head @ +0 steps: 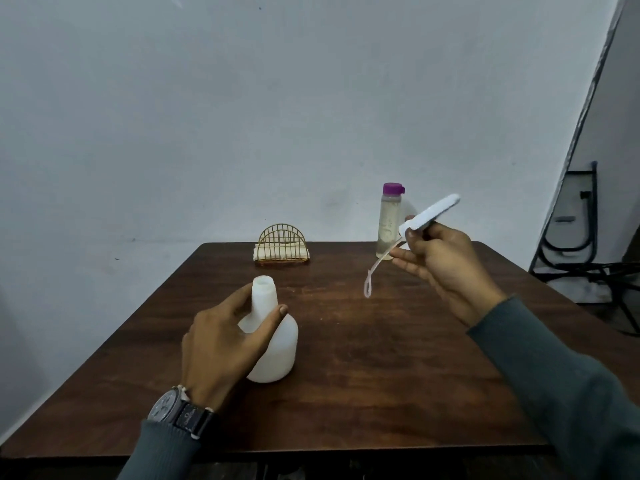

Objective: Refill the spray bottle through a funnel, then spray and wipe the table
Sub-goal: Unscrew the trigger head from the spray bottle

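The bottle (277,355) stands uncapped on the bench (381,375), the left hand (221,341) with its grip curled round the neck; the right hand (440,258) pinches the spray head (429,213) aloft, tube (372,277) dangling. Next, I'd say: set that down and fetch a funnel, none being in sight

matt white plastic bottle (273,336); dark wood table (381,358); wire holder (282,242).

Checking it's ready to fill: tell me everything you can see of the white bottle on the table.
The white bottle is milky, opaque-looking plastic: a rounded body narrowing to a slim neck with an open mouth, nothing fitted on it. It stands upright on the dark wooden table, left of centre. The left hand grips it round the neck and shoulder.
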`<state>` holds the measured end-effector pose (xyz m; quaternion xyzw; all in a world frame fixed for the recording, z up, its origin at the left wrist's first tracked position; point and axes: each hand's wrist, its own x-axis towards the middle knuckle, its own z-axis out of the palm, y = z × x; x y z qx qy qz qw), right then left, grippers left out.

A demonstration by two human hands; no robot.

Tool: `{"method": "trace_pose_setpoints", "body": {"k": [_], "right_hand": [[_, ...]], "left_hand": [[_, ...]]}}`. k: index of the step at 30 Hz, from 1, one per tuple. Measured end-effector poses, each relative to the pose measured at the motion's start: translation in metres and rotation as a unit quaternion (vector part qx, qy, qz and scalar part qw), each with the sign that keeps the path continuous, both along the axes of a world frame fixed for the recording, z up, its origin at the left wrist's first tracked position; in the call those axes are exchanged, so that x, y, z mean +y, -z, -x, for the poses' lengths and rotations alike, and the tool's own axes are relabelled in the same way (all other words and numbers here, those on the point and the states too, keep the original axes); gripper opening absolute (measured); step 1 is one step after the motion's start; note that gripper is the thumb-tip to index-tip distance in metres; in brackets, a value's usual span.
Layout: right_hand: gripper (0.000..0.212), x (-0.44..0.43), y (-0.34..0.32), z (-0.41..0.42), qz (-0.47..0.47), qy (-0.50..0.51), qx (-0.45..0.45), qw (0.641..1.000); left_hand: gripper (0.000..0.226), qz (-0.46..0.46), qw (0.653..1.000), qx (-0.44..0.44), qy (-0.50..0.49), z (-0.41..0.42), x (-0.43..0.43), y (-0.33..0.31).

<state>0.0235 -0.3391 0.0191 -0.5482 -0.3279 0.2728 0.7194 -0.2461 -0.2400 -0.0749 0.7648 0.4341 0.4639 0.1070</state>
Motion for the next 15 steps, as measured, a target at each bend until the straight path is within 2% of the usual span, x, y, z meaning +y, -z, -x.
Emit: {"method": "trace_pose_setpoints", "body": {"k": [3,6,10,13,15], "right_hand": [[0.021,0.006,-0.003,-0.006,0.097,-0.003,-0.171,0.981],[0.023,0.012,0.005,-0.012,0.172,-0.012,-0.333,0.927],[0.021,0.016,0.021,-0.016,0.252,-0.042,-0.474,0.843],[0.011,0.023,0.037,-0.017,0.276,-0.035,-0.555,0.784],[0.018,0.029,0.049,-0.017,0.307,-0.027,-0.587,0.749]], "left_hand": [[0.058,0.016,0.999,-0.031,0.02,-0.011,-0.004,0.005],[0.06,0.035,0.996,-0.059,0.056,-0.022,-0.003,0.009],[0.061,0.034,0.993,-0.067,0.091,-0.036,0.0,0.015],[0.064,0.019,0.992,-0.055,0.109,-0.046,0.003,0.016],[0.063,0.014,0.991,-0.052,0.121,-0.05,0.006,0.017]]}}
